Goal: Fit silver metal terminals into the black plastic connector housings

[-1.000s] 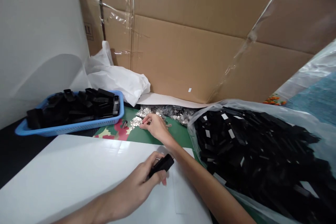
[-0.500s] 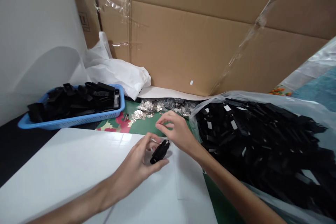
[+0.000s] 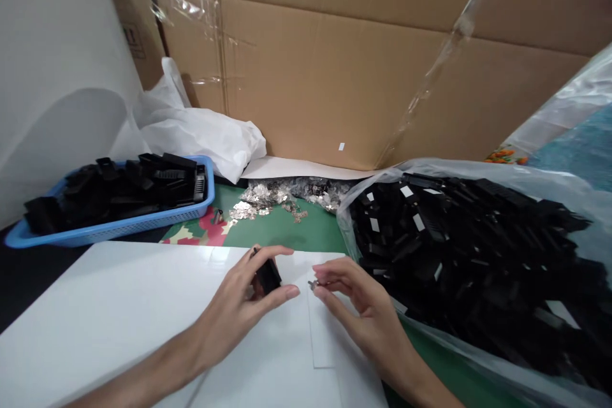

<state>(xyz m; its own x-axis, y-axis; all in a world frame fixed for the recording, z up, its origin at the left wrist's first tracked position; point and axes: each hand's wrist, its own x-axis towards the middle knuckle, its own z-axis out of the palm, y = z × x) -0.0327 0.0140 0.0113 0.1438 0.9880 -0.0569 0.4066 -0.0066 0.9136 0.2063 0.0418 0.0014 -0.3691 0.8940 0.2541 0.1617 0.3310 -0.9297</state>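
Note:
My left hand (image 3: 248, 296) holds a small black plastic part (image 3: 268, 276) over the white board (image 3: 157, 293), with thumb and forefinger apart on its right side. A short gap to the right, my right hand (image 3: 358, 303) pinches a small silvery metal piece (image 3: 312, 284) between thumb and fingertips. The metal piece points toward the black part and does not touch it. Behind the hands, a pile of small shiny metal pieces (image 3: 258, 197) lies on the green cloth (image 3: 268, 229).
At the left, a blue basket (image 3: 138, 227) is full of black plastic parts. A clear plastic bag (image 3: 351, 204) on the right holds many black parts, some with white labels. A white bag (image 3: 201, 137) lies against the large cardboard box (image 3: 325, 76) at the back.
My right hand has come down and closer to me, and a metal piece now shows in its fingertips. My left hand has turned the black part and shifted slightly left.

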